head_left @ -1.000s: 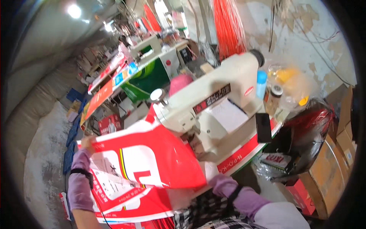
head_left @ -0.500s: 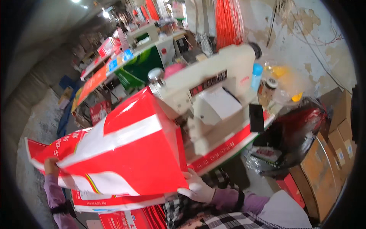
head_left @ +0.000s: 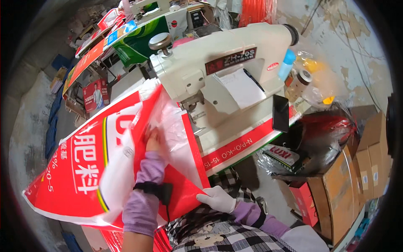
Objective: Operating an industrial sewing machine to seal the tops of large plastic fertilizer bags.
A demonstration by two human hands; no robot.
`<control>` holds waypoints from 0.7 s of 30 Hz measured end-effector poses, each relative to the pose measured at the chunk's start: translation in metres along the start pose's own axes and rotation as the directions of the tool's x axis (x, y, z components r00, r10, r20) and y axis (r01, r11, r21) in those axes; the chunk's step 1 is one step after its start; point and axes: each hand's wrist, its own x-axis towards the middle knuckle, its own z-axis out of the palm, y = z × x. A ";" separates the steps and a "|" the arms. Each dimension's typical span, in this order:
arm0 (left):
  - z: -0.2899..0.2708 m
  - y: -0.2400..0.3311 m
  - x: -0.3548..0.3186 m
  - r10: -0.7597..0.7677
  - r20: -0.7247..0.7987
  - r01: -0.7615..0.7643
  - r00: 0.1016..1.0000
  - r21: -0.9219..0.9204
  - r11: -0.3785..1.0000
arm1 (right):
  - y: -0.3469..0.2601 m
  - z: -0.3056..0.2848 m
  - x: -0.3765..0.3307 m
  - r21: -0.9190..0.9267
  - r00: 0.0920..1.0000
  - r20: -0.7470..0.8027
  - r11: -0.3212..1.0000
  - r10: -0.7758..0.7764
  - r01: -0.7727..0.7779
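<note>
Presumably to steady the red-and-white plastic sack (head_left: pixel 86 168) at the frame's left-centre, the gloved right hand (head_left: pixel 220 199) pinches its lower-right corner; the left hand (head_left: pixel 153 142) lies against it, grip unclear.

My left hand (head_left: pixel 153 140) lies among the folds of the red-and-white sack (head_left: pixel 115 168), its fingertips indistinct; my left forearm covers part of the print. Of my gloved right hand (head_left: pixel 219 199), at the sack's corner, the finger undersides are hidden. The needle of the sewing machine (head_left: pixel 235 44) is too small to discern; its head conceals most of a pink object (head_left: pixel 182 41). Red strands (head_left: pixel 258 12) are cut by the upper edge; plastic wrapping (head_left: pixel 325 80) appears blurred.
</note>
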 end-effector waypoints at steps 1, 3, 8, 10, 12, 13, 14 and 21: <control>-0.017 0.004 0.000 -0.037 0.159 0.017 0.987 0.128 0.992 | 0.003 0.000 0.001 -0.033 0.991 -0.040 0.991 -0.130 0.129; -0.073 0.023 0.032 0.078 0.449 -0.318 0.890 0.489 0.812 | 0.002 0.016 0.006 -0.092 0.921 -0.066 0.922 -0.383 0.377; 0.025 0.036 -0.014 -0.074 0.851 -0.854 0.519 0.518 -0.045 | -0.030 0.013 -0.004 -0.077 0.871 -0.082 0.875 -0.484 0.479; 0.024 -0.001 -0.014 -0.030 0.837 -0.820 0.547 0.528 -0.219 | -0.038 0.012 -0.003 -0.203 0.876 -0.032 0.861 -0.482 0.466; 0.033 -0.025 -0.040 0.051 0.772 -0.734 0.634 0.621 -0.274 | -0.044 0.011 -0.003 -0.295 0.876 0.000 0.837 -0.482 0.461; 0.028 -0.035 -0.048 0.088 0.782 -0.754 0.616 0.619 -0.221 | -0.047 0.010 -0.004 -0.332 0.868 0.007 0.818 -0.496 0.470; 0.016 -0.042 -0.060 0.129 0.788 -0.770 0.602 0.615 -0.171 | -0.048 0.009 -0.005 -0.367 0.860 0.019 0.796 -0.510 0.481; -0.037 0.092 -0.265 -0.481 0.819 -0.936 0.311 0.351 -0.008 | 0.020 -0.039 -0.022 -0.295 0.929 -0.143 0.911 -0.342 0.290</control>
